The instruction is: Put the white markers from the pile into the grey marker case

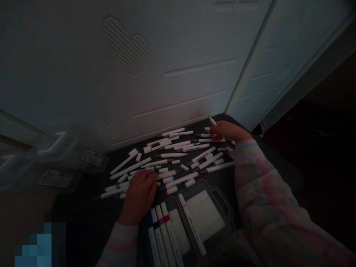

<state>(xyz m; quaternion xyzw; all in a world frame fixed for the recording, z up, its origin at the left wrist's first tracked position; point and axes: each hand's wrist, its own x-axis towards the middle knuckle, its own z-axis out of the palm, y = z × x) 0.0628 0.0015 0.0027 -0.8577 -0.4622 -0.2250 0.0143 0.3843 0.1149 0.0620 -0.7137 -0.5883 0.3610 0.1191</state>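
Observation:
Loose white markers (182,148) with coloured bands and caps lie spread over a dark surface, some with their caps off. My left hand (141,191) rests at the near left of the spread, fingers curled down, with a capless marker (167,174) at its fingertips. Over the far right of the spread, my right hand (226,131) pinches a white marker (212,120) that points up and left. Close to me, an open clear plastic case (222,202) holds several markers (164,230) in its left half. One marker (191,224) lies slanted across its middle.
A pale cabinet front (180,89) with embossed hearts rises just behind the markers. At left stand clear plastic containers with printed labels (91,156). Loose caps (184,167) lie among the markers. The light is dim, and the right side is very dark.

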